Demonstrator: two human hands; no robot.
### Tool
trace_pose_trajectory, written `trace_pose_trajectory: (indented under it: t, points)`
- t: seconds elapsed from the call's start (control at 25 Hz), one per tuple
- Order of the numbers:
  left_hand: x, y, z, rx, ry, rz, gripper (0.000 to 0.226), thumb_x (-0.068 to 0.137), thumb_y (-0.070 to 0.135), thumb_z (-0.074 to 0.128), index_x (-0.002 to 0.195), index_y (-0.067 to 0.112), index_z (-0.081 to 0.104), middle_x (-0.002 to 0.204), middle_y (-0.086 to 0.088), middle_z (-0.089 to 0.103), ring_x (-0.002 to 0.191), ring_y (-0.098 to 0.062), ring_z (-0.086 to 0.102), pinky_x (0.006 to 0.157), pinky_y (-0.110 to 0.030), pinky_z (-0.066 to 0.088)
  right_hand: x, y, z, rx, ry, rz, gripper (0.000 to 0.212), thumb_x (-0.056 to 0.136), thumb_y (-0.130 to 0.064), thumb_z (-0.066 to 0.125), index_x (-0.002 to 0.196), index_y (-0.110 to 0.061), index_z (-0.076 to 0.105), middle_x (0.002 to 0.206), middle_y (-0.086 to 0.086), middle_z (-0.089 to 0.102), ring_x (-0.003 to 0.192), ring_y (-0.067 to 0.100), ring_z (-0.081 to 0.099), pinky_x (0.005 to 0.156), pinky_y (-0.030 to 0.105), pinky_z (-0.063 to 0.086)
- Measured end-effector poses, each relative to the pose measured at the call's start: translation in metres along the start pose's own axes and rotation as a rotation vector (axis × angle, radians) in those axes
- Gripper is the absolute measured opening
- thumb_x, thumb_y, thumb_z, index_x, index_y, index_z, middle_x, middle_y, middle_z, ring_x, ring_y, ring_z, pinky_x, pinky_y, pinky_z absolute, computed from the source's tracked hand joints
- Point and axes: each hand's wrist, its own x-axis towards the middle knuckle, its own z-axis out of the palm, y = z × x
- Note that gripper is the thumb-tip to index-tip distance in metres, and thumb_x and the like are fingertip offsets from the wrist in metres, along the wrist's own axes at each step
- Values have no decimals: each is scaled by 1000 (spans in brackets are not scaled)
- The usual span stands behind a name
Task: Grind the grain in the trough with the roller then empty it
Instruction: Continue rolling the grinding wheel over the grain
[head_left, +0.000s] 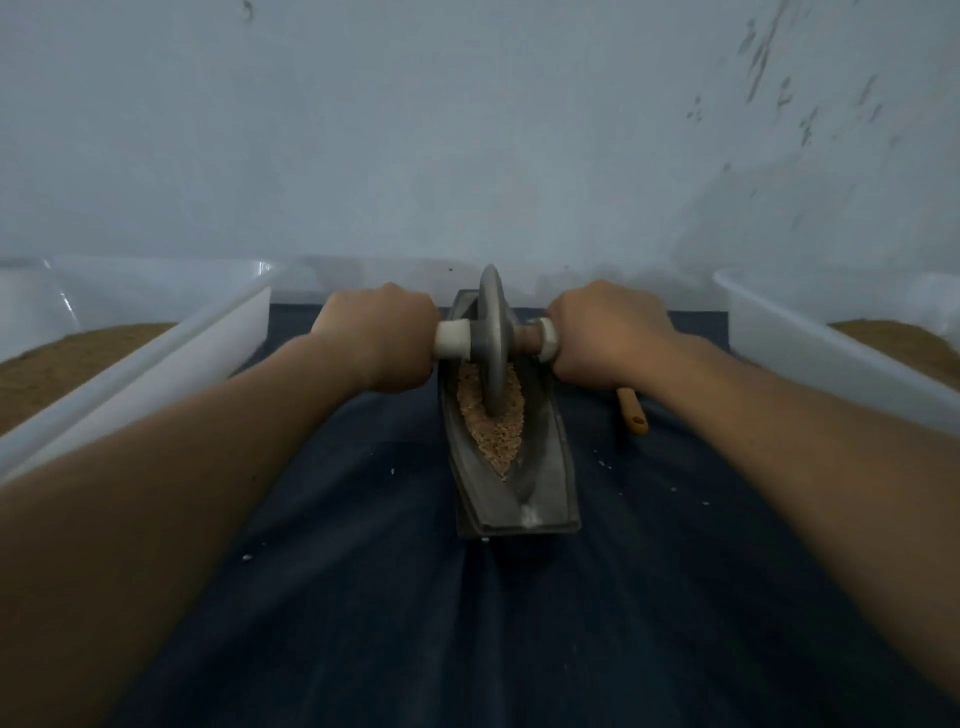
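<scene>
A grey boat-shaped trough (540, 499) lies lengthwise on the dark blue cloth, its pointed hollow holding tan grain (501, 436). A grey disc roller (492, 338) stands upright in the trough's far half, its rim sunk in the grain. My left hand (382, 338) grips the white-capped left end of the roller's axle. My right hand (608, 335) grips the axle's right end, where a brown shaft shows between disc and white cap. Both fists hide the handle ends.
A white plastic tub (171, 343) with brown ground material stands at the left, another white tub (810, 338) with similar contents at the right. A small wooden scoop handle (632, 413) lies right of the trough. A pale wall rises close behind. White specks dot the cloth.
</scene>
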Motion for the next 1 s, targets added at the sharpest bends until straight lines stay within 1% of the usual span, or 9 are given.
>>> trace_pose_trajectory:
  t: [0.12,0.2,0.28,0.36,0.48,0.6,0.68,0.8,1.0]
  points:
    - [-37,6,-11,-35,-36,10,13,80,35,65,93,32,62,78,7,56,68,-17,56,57,-32,42,-34,-3,-14,-46,9,-63,8,75,-30,64,71,-28,57,68,-5,58,58,16,55,48,26,41]
    - [-55,4,-16,-85,-95,41,12,77,35,67,85,34,57,76,9,57,64,-12,55,53,-28,39,-51,-1,-24,-68,45,-100,6,70,-28,62,70,-29,57,64,-7,57,54,14,54,44,23,37]
    - [-62,0,-19,-122,-159,84,20,73,36,69,73,34,50,72,11,57,60,-9,55,49,-26,37,-59,1,-29,-93,45,-114,5,67,-31,62,70,-30,58,62,-8,57,51,14,54,43,22,34]
    - [-53,-3,-18,-108,-181,106,24,72,38,70,69,32,48,70,10,57,59,-9,56,49,-26,39,-55,2,-28,-80,-7,-99,6,68,-33,63,71,-30,60,62,-8,58,52,13,56,43,22,36]
    - [-19,-4,-7,-44,-135,106,21,77,41,70,77,29,53,70,9,56,61,-12,56,56,-30,48,-29,3,-14,-55,-65,-52,7,76,-34,65,75,-30,59,70,-5,59,59,14,57,47,24,38]
    - [16,-10,5,-67,-71,74,18,79,41,70,86,31,58,80,4,60,71,-20,60,67,-37,55,7,4,-1,-19,-12,-7,14,77,-42,63,73,-30,58,72,-2,58,61,17,54,50,26,36]
    - [33,-16,12,-65,-18,49,16,79,42,69,88,32,60,81,3,60,71,-22,59,64,-35,50,27,6,5,-34,70,-1,17,76,-45,61,71,-29,58,71,-1,56,60,19,52,50,26,33]
    - [44,-20,23,-73,45,7,12,78,40,66,85,33,59,76,4,57,66,-20,56,58,-32,43,44,8,11,-89,196,-14,12,74,-36,64,71,-27,57,69,0,53,58,20,49,50,26,30]
    - [13,-12,26,-85,89,-46,11,83,40,62,90,32,62,77,4,56,66,-20,55,56,-30,38,25,-1,5,-126,241,-67,19,75,-37,66,68,-25,54,67,0,51,58,21,50,50,26,31]
